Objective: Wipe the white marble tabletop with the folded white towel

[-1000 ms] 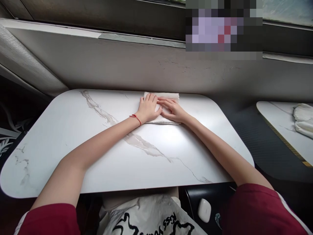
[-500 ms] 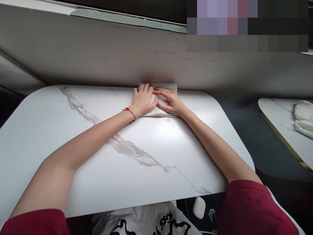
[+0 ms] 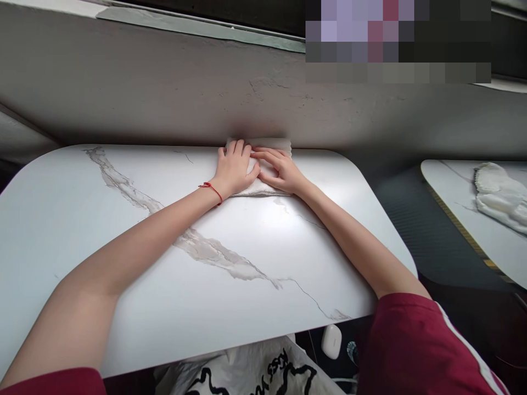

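Note:
A folded white cloth (image 3: 263, 190) with a scalloped edge lies at the far edge of the white marble-patterned table (image 3: 135, 318), close to the wall. My left hand (image 3: 234, 169) rests flat on its left part, fingers spread and pointing at the wall. On the right part lies my right hand (image 3: 283, 171), open, its fingers and thumb stretched leftward. The fingertips of the right hand meet or nearly meet my left hand. Both palms hide much of the cloth. A red string bracelet (image 3: 211, 189) circles my left wrist.
Behind the table runs a grey, scuffed wall (image 3: 164, 93). To the right, a second white tabletop (image 3: 457, 192) holds a crumpled white cloth (image 3: 500, 195). Below the front edge are a white bag (image 3: 242, 373) with black lettering and a small white rounded case (image 3: 331, 341).
The whole view has shifted slightly to the right, showing more of the second tabletop and its cloth. Both hands stay flat on the folded cloth, with no clear movement across the table.

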### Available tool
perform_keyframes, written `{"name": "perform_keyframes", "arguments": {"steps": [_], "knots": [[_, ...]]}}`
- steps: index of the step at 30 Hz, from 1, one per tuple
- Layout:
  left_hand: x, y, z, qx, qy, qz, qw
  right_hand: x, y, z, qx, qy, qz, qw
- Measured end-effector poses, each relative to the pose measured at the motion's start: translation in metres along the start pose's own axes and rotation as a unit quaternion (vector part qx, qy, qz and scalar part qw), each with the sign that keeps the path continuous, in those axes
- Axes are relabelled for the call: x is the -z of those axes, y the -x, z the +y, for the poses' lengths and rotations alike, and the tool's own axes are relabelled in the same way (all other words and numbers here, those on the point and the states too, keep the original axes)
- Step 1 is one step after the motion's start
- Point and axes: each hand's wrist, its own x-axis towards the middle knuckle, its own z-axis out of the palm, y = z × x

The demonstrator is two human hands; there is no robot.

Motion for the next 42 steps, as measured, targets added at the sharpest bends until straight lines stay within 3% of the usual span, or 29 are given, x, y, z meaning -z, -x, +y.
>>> {"name": "perform_keyframes", "arguments": {"steps": [12, 22, 27, 35, 42], "knots": [[0.001, 0.005, 0.003, -0.006, -0.004, 0.014, 1.000, -0.002, 0.004, -0.004, -0.002, 0.035, -0.003, 0.999], [0.003, 0.012, 0.005, -0.036, 0.004, 0.005, 0.999, -0.013, 0.016, -0.028, -0.079, 0.033, 0.031, 0.996], [0.002, 0.030, 0.022, -0.062, 0.013, -0.011, 0.998, -0.013, 0.046, -0.062, -0.112, 0.083, 0.003, 0.990], [-0.002, 0.071, 0.066, -0.126, 0.033, -0.023, 0.991, 0.014, 0.114, -0.101, -0.129, 0.111, -0.049, 0.984], [-0.003, 0.109, 0.095, -0.235, 0.096, -0.024, 0.967, 0.016, 0.186, -0.151, -0.180, 0.165, -0.007, 0.970]]}}
